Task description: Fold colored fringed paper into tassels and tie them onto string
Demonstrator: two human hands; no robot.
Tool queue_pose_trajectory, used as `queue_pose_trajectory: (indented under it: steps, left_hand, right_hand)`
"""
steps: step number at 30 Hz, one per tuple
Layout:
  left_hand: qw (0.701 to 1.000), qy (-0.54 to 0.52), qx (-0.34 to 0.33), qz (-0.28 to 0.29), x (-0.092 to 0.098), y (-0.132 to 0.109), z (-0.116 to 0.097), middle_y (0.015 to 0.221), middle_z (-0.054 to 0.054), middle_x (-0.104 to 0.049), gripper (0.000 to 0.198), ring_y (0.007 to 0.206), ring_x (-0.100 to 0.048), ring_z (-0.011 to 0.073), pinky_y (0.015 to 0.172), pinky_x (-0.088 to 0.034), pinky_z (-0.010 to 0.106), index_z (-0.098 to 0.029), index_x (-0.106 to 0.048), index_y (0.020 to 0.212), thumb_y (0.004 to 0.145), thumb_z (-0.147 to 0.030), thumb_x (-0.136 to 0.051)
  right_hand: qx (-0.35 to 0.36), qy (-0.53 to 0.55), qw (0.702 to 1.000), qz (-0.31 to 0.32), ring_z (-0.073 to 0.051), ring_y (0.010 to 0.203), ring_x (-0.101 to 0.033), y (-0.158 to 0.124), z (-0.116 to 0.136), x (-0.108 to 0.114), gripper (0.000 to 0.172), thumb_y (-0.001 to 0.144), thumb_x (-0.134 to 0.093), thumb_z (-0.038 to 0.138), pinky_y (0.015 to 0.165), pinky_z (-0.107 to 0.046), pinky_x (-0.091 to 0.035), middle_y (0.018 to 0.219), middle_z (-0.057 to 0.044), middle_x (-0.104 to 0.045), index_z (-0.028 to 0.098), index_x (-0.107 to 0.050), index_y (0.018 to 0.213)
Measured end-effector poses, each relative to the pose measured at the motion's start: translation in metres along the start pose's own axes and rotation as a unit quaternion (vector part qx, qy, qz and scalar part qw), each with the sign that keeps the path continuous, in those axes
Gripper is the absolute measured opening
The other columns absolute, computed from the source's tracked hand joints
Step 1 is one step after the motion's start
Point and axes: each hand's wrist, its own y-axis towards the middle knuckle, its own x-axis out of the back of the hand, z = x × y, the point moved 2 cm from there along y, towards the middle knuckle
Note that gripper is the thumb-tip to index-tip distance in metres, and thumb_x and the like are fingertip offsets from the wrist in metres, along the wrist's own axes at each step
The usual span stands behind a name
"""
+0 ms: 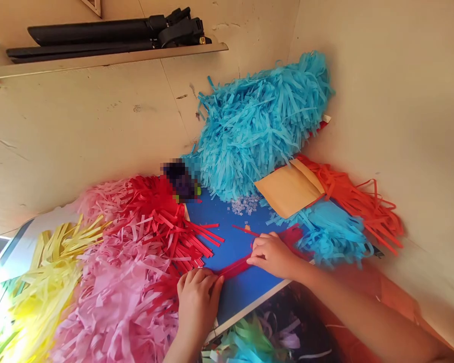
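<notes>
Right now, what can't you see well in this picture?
All in the head view:
- The dark thing is blurred, so I can't tell what it is.
- The right hand hides part of the red strip.
- The left hand hides the strip's end.
- The bottom edge cuts off the paper scraps.

The blue tabletop (230,242) had lots of paper heaps on it. A big blue heap (257,131) sat by the wall (419,101), and a small blue heap (331,234) sat near the edge. A tan paper (289,187) lay on the end of an orange heap (363,201). A red heap (155,227), a pink heap (113,297) and a yellow heap (49,282) piled up at the other end. Tiny clear bits (245,205) lay by the big blue heap.
</notes>
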Motion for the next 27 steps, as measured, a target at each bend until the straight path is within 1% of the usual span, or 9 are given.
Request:
queue_pose_trajectory:
  steps: [3, 6, 10, 15, 27]
  left_hand:
    - [1.0, 0.004, 0.016, 0.018, 0.001, 0.002, -0.001, 0.082, 0.001, -0.071, 0.032, 0.084, -0.06, 0.0231, 0.085, -0.036, 0.043, -0.025, -0.072, 0.074, 0.096, -0.036, -0.052]
    - [0.999, 0.008, 0.023, 0.03, 0.0, 0.004, -0.002, 0.082, 0.002, -0.07, 0.034, 0.084, -0.06, 0.0227, 0.085, -0.036, 0.043, -0.024, -0.071, 0.073, 0.098, -0.034, -0.049]
    - [0.999, 0.036, 0.021, 0.033, -0.002, 0.006, -0.001, 0.085, 0.003, -0.071, 0.031, 0.087, -0.059, 0.0238, 0.087, -0.036, 0.044, -0.024, -0.07, 0.073, 0.096, -0.034, -0.051]
    - [0.996, 0.067, 0.031, 0.054, -0.005, 0.008, 0.0, 0.083, 0.003, -0.07, 0.03, 0.087, -0.06, 0.0249, 0.086, -0.036, 0.044, -0.024, -0.07, 0.071, 0.094, -0.035, -0.054]
    - [0.987, 0.121, 0.046, 0.091, -0.002, 0.014, -0.008, 0.081, 0.004, -0.07, 0.033, 0.089, -0.062, 0.0259, 0.082, -0.038, 0.044, -0.022, -0.067, 0.067, 0.094, -0.035, -0.053]
  right_hand:
    - [-0.007, -0.027, 0.999, 0.028, -0.015, 0.08, -0.056, 0.005, 0.001, 0.002, 0.027, 0.089, -0.074, 0.031, 0.074, -0.032, -0.028, 0.074, 0.002, -0.067, 0.02, -0.071, 0.064]
    - [-0.012, -0.047, 0.998, 0.039, -0.015, 0.078, -0.054, 0.009, 0.002, 0.003, 0.032, 0.087, -0.075, 0.032, 0.073, -0.032, -0.027, 0.072, 0.002, -0.066, 0.018, -0.067, 0.06]
    - [-0.033, -0.065, 0.995, 0.061, -0.016, 0.079, -0.054, 0.013, 0.005, 0.004, 0.032, 0.087, -0.075, 0.036, 0.074, -0.032, -0.027, 0.074, 0.001, -0.067, 0.018, -0.068, 0.061]
    - [-0.053, -0.077, 0.992, 0.088, -0.017, 0.08, -0.056, 0.017, 0.007, 0.008, 0.033, 0.088, -0.073, 0.038, 0.074, -0.032, -0.028, 0.076, 0.0, -0.069, 0.019, -0.068, 0.062]
    - [-0.078, -0.111, 0.983, 0.125, -0.019, 0.083, -0.06, 0.024, 0.006, 0.009, 0.034, 0.088, -0.069, 0.04, 0.076, -0.033, -0.032, 0.077, -0.001, -0.069, 0.019, -0.067, 0.061]
